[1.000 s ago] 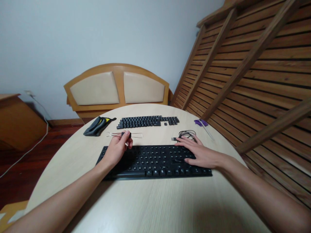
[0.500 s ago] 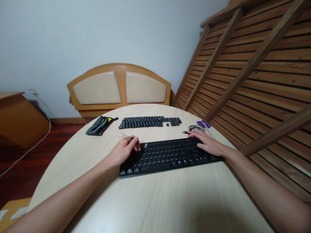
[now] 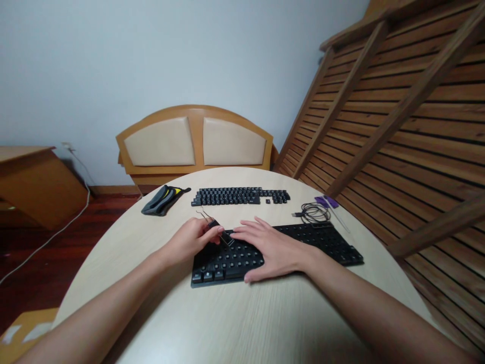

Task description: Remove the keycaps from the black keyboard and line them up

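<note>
Left hand: fingers of the left hand [image 3: 193, 235] are pinched together on the tool, thumb on top, hovering around the far left part of the board
Tool: thin metal wire keycap puller with a black grip [image 3: 214, 223], slanted, curly wire ends sticking up past the knuckles and the other end down by the switches, can't tell if it's actually touching one
Right hand: right hand [image 3: 275, 250] is spread wide, fingers apart, laid across the middle of the board with the thumb near its front edge, no object visible in it, palm side hidden
Keyboard: long black plastic keyboard [image 3: 314, 240], flat on the table right under both hands, a bit askew, mostly bare switches, with a few caps seated at the front left corner
Keycaps: block of black plastic keycaps [image 3: 229, 195] lined up in rows behind the board, plus one loose square black keycap [image 3: 268, 201] sitting in a gap
Cable: coiled black USB cable [image 3: 314, 218] just behind the board's right half, silver plug pointing left
Right side stuff: crumpled purple piece [image 3: 331, 201] with a thin pale rod [image 3: 341, 218] beside it
Left side stuff: dark grey and black fabric pouch with a yellow patch [image 3: 161, 200]
Table: round pale wood-grain table [image 3: 212, 323]
Background: curved wooden headboard with two cream padded panels [image 3: 199, 136], big brown slatted wood frame [image 3: 397, 126] leaning on the right
</note>
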Demonstrator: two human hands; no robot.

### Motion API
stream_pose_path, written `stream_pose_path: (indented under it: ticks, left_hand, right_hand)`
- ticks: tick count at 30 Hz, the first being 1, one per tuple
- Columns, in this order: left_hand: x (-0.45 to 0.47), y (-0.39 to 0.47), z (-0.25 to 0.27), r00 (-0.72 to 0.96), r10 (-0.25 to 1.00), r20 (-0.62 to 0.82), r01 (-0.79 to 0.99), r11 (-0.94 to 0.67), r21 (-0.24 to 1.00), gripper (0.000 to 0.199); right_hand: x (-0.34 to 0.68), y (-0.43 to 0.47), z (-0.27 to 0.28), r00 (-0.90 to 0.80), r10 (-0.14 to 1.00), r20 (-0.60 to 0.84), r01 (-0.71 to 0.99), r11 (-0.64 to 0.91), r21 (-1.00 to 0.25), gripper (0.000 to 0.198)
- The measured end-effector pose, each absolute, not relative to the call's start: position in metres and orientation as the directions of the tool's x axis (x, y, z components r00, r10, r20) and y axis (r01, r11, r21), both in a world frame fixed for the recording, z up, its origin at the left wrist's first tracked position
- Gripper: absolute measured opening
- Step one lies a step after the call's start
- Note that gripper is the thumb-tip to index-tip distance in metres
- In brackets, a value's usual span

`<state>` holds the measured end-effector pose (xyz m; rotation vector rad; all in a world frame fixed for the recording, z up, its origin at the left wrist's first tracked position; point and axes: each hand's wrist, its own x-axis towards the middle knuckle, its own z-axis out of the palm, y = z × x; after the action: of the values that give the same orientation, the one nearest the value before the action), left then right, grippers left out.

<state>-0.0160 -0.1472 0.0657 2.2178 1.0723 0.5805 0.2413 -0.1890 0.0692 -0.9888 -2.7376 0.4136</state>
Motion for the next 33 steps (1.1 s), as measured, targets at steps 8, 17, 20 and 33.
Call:
stream_pose_path:
  ticks: [8, 17, 20, 33]
  left_hand:
    - [-0.02, -0.151, 0.079, 0.529, 0.813, 0.245, 0.718, -0.582, 0.382, 0.043]
    - [-0.02, -0.144, 0.096, 0.666, 0.725, 0.177, 0.64, -0.677, 0.364, 0.039]
    - [-0.026, -0.143, 0.089, 0.657, 0.725, 0.207, 0.62, -0.675, 0.4, 0.037]
    - [-0.068, -0.144, 0.081, 0.645, 0.739, 0.194, 0.54, -0.62, 0.57, 0.02]
  right_hand:
    - [0.232, -0.191, 0.05, -0.741, 0.669, 0.054, 0.603, 0.699, -0.384, 0.091]
    - [0.199, -0.171, 0.077, -0.66, 0.723, 0.204, 0.553, 0.651, -0.519, 0.045]
    - [0.175, -0.162, 0.074, -0.619, 0.753, 0.224, 0.468, 0.582, -0.665, 0.024]
    - [0.137, -0.166, 0.038, -0.559, 0.797, 0.228, 0.197, 0.395, -0.897, 0.016]
